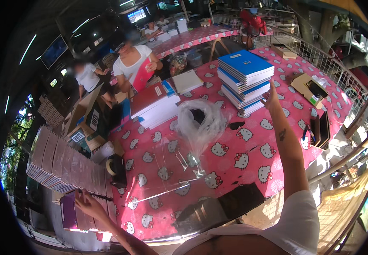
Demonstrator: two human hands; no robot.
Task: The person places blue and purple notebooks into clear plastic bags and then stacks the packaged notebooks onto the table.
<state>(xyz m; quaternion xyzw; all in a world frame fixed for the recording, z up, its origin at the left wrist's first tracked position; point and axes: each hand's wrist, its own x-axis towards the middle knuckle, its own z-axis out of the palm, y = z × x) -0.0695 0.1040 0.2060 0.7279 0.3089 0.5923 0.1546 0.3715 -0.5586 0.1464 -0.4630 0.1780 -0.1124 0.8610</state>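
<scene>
My right hand reaches out to the right side of a tall stack of blue-covered notebooks. Its fingers are spread against or right beside the page edges; contact is hard to make out. Down at the left, my left hand is open, fingers apart, over a purple-covered book on a low pile. Behind it rises a long row of stacked books with pale edges. A crumpled clear plastic bag lies mid-table, left of the blue stack.
Across the pink patterned table, a person holds a red notebook beside a red-topped notebook stack. A tape roll stands near an open cardboard box. A brown box and dark holder sit at right.
</scene>
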